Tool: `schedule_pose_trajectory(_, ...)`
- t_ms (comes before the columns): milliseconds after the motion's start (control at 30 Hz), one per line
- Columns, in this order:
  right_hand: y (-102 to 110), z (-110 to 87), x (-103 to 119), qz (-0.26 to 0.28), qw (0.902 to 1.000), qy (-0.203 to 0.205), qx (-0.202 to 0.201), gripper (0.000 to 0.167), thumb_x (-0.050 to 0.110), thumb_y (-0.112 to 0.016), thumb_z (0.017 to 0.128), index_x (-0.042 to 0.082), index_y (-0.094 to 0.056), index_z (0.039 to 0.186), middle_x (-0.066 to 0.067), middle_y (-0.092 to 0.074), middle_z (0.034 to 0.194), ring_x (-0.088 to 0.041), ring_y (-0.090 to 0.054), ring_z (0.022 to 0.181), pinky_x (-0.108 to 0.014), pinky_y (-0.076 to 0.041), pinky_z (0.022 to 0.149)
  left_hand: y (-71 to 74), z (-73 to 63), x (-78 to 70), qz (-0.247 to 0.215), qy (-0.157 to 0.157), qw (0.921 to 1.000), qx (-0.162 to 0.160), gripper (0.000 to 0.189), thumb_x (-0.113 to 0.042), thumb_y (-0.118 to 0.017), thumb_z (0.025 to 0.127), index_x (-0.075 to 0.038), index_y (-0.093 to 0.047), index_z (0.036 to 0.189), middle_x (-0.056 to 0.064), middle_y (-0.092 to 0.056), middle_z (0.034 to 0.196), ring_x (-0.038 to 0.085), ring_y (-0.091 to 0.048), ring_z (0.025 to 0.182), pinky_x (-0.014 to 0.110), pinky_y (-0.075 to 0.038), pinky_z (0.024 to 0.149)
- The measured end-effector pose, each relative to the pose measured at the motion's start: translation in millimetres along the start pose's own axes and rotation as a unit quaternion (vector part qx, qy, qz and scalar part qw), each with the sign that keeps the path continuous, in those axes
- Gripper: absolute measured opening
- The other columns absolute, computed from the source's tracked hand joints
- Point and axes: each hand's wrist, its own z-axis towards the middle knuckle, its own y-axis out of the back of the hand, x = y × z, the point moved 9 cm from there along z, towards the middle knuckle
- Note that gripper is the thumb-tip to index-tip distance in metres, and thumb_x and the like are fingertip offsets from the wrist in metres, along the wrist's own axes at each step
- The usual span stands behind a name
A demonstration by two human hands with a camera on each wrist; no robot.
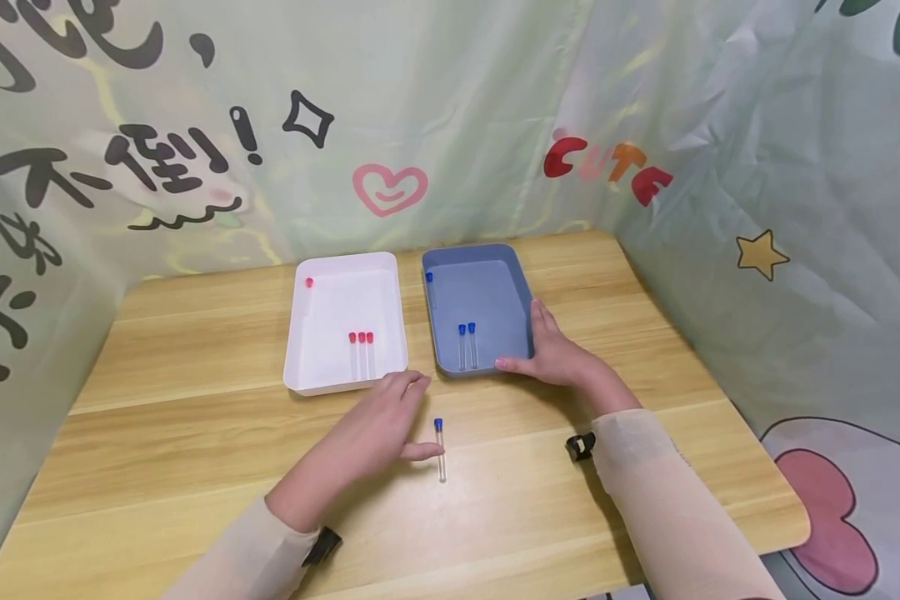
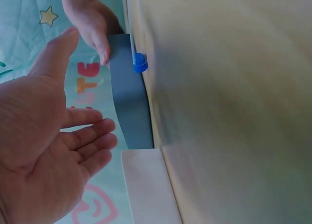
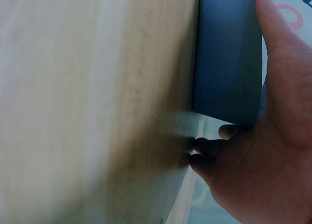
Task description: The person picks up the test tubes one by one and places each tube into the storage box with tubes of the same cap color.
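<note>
A clear tube with a blue cap lies on the table in front of the trays. My left hand is over it with fingers extended and nothing held; whether the thumb touches the tube cannot be told. In the left wrist view, the palm is apart from the blue cap. My right hand grips the near right corner of the blue-grey tray, thumb at the front rim and fingers along the side. Several blue-capped tubes lie in that tray.
Left of the blue-grey tray stands a white tray holding several red-capped tubes. Both sit on a wooden table against a printed cloth backdrop. A grey object shows at the bottom edge.
</note>
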Motion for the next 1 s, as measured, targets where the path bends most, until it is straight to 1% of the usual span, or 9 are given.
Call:
schedule_pose_trajectory(167, -1, -0.4, -1, 0.005, 1.0000, 0.005, -0.005, 0.139, 0.064, -0.076, 0.095, -0.002, 0.021, 0.168, -0.026, 0.019, 0.180, -0.046, 0.006, 0.170, -0.063, -0.012, 0.138, -9.7, -6.6, 0.2, -0.015, 0.012, 0.9994, 0.030, 0.109, -0.071, -0.077, 0.089, 0.003, -0.044, 0.162, 0.021, -0.048, 0.165, 0.042, -0.041, 0.159, 0.052, -0.034, 0.134)
schedule_pose_trajectory(333, -2, -2.3, -1, 0.009, 0.9999, 0.004, -0.004, 0.139, 0.063, -0.076, 0.095, -0.003, 0.021, 0.168, -0.027, 0.018, 0.180, -0.046, 0.005, 0.170, -0.063, -0.013, 0.137, -17.9, -10.1, -1.9, -0.028, 0.013, 0.9984, 0.048, 0.115, -0.072, -0.079, 0.085, 0.005, -0.043, 0.162, 0.022, -0.048, 0.165, 0.040, -0.042, 0.158, 0.051, -0.034, 0.134)
schedule_pose_trajectory(433, -3, -2.7, -1, 0.008, 1.0000, 0.004, -0.004, 0.138, 0.063, -0.076, 0.095, -0.003, 0.021, 0.168, -0.027, 0.018, 0.180, -0.046, 0.005, 0.170, -0.063, -0.013, 0.137, -21.3, -10.5, -3.1, -0.023, 0.014, 0.9979, 0.059, 0.118, -0.073, -0.081, 0.083, 0.005, -0.041, 0.163, 0.022, -0.046, 0.167, 0.038, -0.042, 0.159, 0.050, -0.033, 0.135)
schedule_pose_trajectory(633, -3, -1.4, -2, 0.002, 1.0000, 0.006, 0.000, 0.140, 0.066, -0.075, 0.095, -0.003, 0.023, 0.168, -0.027, 0.019, 0.180, -0.046, 0.006, 0.170, -0.062, -0.011, 0.138, -27.7, -8.5, -7.8, -0.007, 0.011, 0.9960, 0.089, 0.121, -0.073, -0.081, 0.082, 0.005, -0.039, 0.164, 0.024, -0.043, 0.169, 0.039, -0.041, 0.160, 0.050, -0.033, 0.135)
schedule_pose_trajectory(733, -2, -0.9, -2, 0.002, 1.0000, 0.006, 0.000, 0.140, 0.067, -0.074, 0.094, -0.002, 0.023, 0.168, -0.027, 0.019, 0.180, -0.046, 0.005, 0.170, -0.062, -0.012, 0.138, -28.9, -6.5, -12.2, 0.002, 0.002, 0.9957, 0.093, 0.120, -0.072, -0.082, 0.082, 0.007, -0.040, 0.162, 0.025, -0.045, 0.167, 0.040, -0.043, 0.158, 0.049, -0.034, 0.135)
schedule_pose_trajectory(833, -1, -0.3, -1, 0.003, 1.0000, 0.007, 0.000, 0.140, 0.067, -0.074, 0.094, -0.002, 0.024, 0.167, -0.027, 0.019, 0.180, -0.046, 0.005, 0.170, -0.062, -0.012, 0.138, -28.7, -4.5, -16.1, 0.014, -0.003, 0.9956, 0.092, 0.121, -0.072, -0.084, 0.081, 0.009, -0.042, 0.160, 0.026, -0.048, 0.164, 0.040, -0.047, 0.155, 0.047, -0.038, 0.133)
schedule_pose_trajectory(1000, -1, 0.0, -2, 0.003, 0.9999, 0.010, -0.001, 0.141, 0.069, -0.074, 0.093, -0.002, 0.024, 0.167, -0.027, 0.019, 0.180, -0.045, 0.006, 0.170, -0.062, -0.011, 0.138, -31.3, -2.6, -17.2, 0.027, 0.009, 0.9947, 0.099, 0.128, -0.075, -0.083, 0.079, 0.011, -0.038, 0.162, 0.029, -0.042, 0.168, 0.042, -0.045, 0.157, 0.048, -0.038, 0.132)
